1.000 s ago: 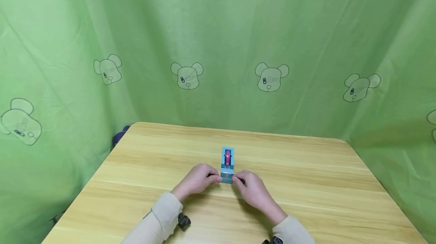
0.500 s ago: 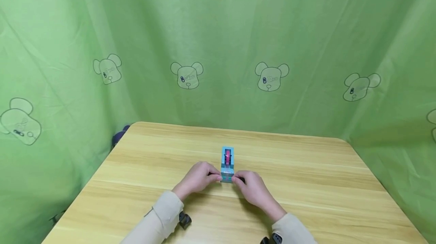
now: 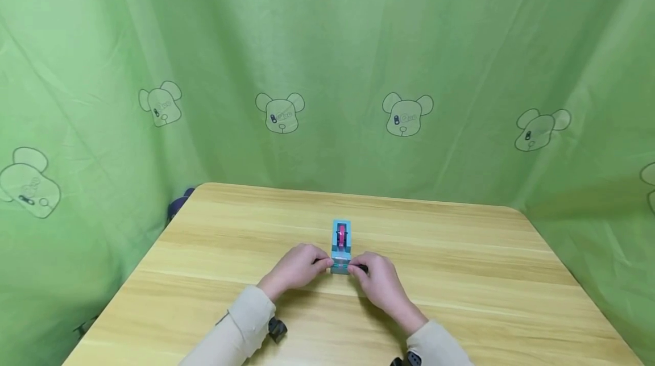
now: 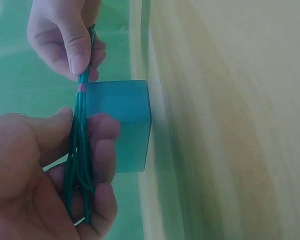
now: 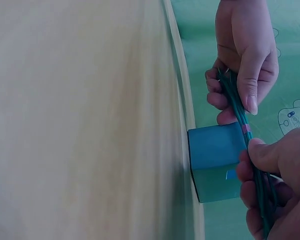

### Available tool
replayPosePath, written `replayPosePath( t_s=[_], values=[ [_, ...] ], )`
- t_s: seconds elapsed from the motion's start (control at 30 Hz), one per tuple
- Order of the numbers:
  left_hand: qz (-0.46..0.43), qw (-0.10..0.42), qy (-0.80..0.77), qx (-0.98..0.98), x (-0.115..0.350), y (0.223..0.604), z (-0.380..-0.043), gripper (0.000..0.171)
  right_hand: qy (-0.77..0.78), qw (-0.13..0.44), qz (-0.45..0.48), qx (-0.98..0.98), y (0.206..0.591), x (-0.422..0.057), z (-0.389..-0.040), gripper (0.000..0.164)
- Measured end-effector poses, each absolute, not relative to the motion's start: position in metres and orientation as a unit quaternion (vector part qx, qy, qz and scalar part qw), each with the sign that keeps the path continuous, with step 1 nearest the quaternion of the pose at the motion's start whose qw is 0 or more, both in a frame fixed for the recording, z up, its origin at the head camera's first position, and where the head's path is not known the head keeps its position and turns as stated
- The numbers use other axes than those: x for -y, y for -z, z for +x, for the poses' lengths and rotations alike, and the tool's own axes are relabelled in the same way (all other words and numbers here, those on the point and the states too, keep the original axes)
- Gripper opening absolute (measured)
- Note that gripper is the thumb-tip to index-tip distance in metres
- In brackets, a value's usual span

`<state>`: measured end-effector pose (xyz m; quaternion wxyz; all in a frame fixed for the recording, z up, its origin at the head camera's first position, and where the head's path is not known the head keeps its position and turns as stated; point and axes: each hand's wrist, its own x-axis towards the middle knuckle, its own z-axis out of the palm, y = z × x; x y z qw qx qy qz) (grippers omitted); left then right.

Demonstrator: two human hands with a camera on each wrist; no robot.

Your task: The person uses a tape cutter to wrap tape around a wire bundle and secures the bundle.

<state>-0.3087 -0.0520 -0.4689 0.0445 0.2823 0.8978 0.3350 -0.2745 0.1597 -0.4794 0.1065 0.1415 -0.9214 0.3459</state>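
My left hand (image 3: 298,266) and right hand (image 3: 377,279) hold a thin bundle of green wires (image 4: 80,127) stretched sideways between them. The left fingers and thumb curl round one end; the right ones pinch the other. A narrow pink band (image 5: 246,128) wraps the bundle near its middle, between the hands. Just beyond it stands a blue tape dispenser (image 3: 335,227) with a pink roll (image 3: 341,235) in its slot. The bundle lies right at the dispenser's near end; whether it touches cannot be told. The fingers partly hide the wire ends.
The dispenser stands on a light wooden table (image 3: 225,252). A green curtain (image 3: 338,70) printed with bear heads surrounds the table's back and sides. A dark purple object (image 3: 178,206) shows past the table's left edge. A black wrist camera (image 3: 277,330) sits by the left sleeve.
Both hands have shifted the wire bundle very slightly away from me, along the dispenser's near end. Their hold looks the same, and the dispenser stays in place.
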Motion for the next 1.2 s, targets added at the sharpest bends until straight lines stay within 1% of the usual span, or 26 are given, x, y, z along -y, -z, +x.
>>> replayPosePath(
  t_s=[0.3,0.5,0.77,1.03,1.2],
  values=[
    [0.274,0.053,-0.325,-0.904,0.0524,0.4682,-0.3096,0.031,-0.342,0.12,0.134,0.922,0.4786,-0.1573,-0.275,0.005],
    [0.271,0.047,-0.336,-0.901,0.0527,0.469,-0.3104,0.026,-0.348,0.119,0.134,0.92,0.48,-0.1575,-0.2751,0.006],
    [0.265,0.016,-0.341,-0.902,0.0517,0.472,-0.311,0.013,-0.356,0.089,0.127,0.922,0.4797,-0.1576,-0.2755,0.003],
    [0.265,-0.003,-0.351,-0.898,0.0514,0.4739,-0.3101,0.01,-0.342,0.047,0.13,0.93,0.4764,-0.1567,-0.2777,0.014],
    [0.262,-0.002,-0.354,-0.898,0.0515,0.4735,-0.3094,0.01,-0.347,0.039,0.126,0.929,0.474,-0.1557,-0.2789,0.02]
  ],
)
